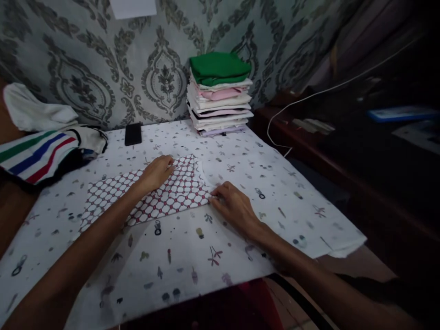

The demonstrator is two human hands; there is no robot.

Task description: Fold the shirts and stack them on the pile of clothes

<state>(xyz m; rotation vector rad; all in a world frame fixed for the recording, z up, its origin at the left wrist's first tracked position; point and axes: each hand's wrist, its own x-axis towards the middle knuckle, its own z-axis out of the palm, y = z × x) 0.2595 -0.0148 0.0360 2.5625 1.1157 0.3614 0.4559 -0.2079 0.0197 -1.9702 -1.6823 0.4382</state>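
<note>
A folded garment point(165, 201), white with a dark lattice and red dots, lies flat as a long strip on the table. My left hand point(157, 174) rests on it with fingers bent together at its far edge, closed on the fabric. At the garment's right end, by its white edge, my right hand point(233, 206) pinches the near corner between thumb and fingers. The fingertips of both hands are partly hidden.
A white printed cloth point(192, 247) covers the table. Folded clothes point(220, 98), green on top, are stacked by the wall. A black phone point(133, 134) lies at the back. Loose striped clothes point(41, 153) lie left. A white cable point(309, 97) hangs on the right.
</note>
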